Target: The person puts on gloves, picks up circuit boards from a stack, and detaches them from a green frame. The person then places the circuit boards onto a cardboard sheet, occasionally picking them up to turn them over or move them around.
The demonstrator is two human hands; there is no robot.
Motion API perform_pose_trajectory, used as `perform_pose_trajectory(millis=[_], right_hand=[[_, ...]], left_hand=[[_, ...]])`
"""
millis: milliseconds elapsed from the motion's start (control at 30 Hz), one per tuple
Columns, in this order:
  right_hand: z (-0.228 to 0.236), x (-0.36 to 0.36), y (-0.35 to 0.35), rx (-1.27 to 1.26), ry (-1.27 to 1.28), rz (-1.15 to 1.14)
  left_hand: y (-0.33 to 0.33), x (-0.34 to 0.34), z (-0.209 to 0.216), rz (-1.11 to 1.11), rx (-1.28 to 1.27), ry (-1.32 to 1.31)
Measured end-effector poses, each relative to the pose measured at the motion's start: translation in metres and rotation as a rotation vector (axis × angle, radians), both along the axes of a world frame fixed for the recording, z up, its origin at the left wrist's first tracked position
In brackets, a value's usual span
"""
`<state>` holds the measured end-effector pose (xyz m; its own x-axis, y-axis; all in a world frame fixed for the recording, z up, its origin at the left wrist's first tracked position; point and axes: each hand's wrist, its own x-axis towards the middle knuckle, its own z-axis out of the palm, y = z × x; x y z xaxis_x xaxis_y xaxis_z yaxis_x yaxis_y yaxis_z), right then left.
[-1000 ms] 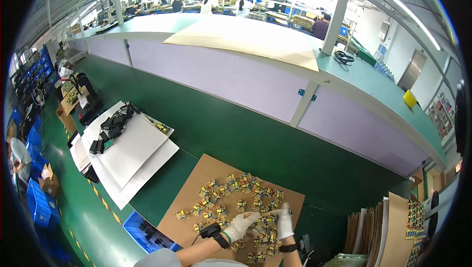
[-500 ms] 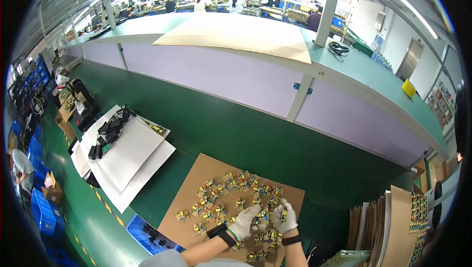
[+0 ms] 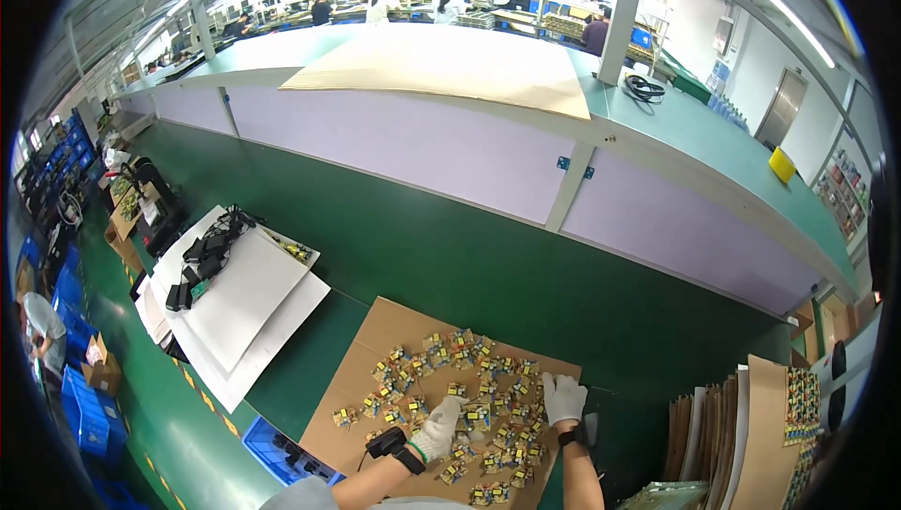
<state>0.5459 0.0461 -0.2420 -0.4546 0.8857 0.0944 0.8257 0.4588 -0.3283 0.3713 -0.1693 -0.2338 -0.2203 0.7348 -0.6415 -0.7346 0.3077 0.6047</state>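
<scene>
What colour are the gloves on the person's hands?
White fabric gloves on the left hand and right hand, seen in the head view.

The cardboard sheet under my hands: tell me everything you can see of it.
The cardboard sheet is plain brown, flat on the green floor, angled, its far corner pointing left. Many small yellow-and-green circuit boards lie scattered over it. The gloved left hand and right hand rest among them. Its near-left edge overlaps a blue crate.

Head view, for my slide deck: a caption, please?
Gloved left hand and right hand sort small circuit boards on cardboard sheet.
</scene>
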Motion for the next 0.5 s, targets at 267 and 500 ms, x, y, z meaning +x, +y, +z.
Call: perform_pose_trajectory(millis=[267,500], right_hand=[[0.046,-0.035,-0.098,-0.716,0.8,-0.197],[0.061,-0.04,-0.13,-0.262,0.824,-0.379]], left_hand=[[0.027,0.036,-0.023,0.017,0.353,0.492],[0.027,0.045,0.0,-0.124,0.246,0.733]])
